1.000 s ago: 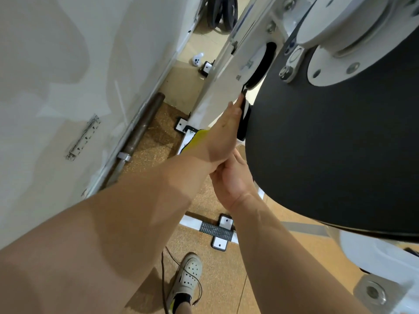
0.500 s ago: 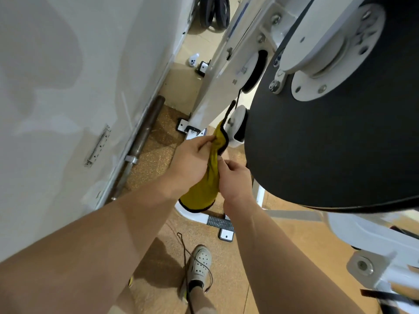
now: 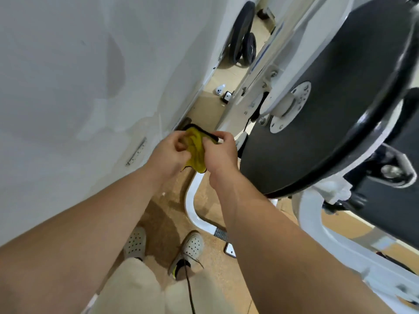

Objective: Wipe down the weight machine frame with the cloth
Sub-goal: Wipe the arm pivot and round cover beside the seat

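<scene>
Both hands (image 3: 192, 152) grip the yellow cloth (image 3: 196, 148).

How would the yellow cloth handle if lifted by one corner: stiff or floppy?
Probably floppy: the yellow cloth bunches in folds between the left hand and right hand. Likely light, since finger pinches alone hold it up.

Cream legwear (image 3: 136, 288). Pale grey perforated left shoe (image 3: 135, 242) and right shoe (image 3: 192, 245), black-yellow at right heel. Left hand (image 3: 169, 152), right hand (image 3: 217, 155), forearms bare. Thin black cord (image 3: 189, 288) by right leg.
</scene>
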